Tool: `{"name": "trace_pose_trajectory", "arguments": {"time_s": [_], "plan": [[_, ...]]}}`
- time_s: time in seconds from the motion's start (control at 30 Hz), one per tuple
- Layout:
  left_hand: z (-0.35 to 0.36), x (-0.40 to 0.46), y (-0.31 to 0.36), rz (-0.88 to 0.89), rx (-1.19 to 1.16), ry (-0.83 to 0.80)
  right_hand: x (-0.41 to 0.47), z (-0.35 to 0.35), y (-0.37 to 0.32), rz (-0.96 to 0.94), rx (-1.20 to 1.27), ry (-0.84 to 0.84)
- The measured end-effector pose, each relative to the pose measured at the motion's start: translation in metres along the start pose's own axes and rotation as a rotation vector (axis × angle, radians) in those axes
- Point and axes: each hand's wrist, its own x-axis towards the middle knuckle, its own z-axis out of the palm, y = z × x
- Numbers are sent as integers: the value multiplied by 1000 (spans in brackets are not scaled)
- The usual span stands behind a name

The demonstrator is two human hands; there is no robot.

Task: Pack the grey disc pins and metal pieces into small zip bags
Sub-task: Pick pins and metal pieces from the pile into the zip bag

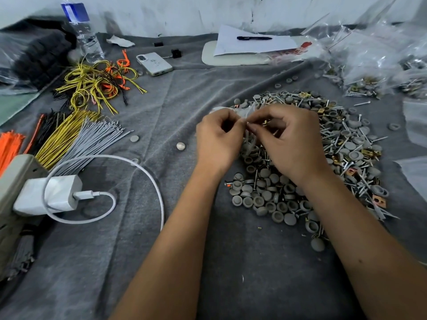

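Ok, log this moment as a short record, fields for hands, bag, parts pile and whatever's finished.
left hand: pinches the small zip bag
right hand: pinches the same bag
small zip bag: clear, held above the pile's left edge
parts pile: grey disc pins, nails and brass pieces, loose on the grey cloth
filled bags: heaped far right

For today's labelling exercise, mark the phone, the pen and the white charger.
phone [154, 63], head view, middle of its pale back.
pen [254, 38], head view, middle of its black barrel.
white charger [49, 194], head view, top face of its body.
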Motion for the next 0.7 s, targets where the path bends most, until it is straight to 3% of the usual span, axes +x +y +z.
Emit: {"name": "trace_pose_trajectory", "arguments": {"time_s": [0.3, 0.7], "plan": [[-4, -1, 2, -4, -12, 31, -1, -1, 3, -8, -200, -35], [-11, 3, 5, -85, -358, -9, -2, -2, -2, -20, -45, -186]]}}
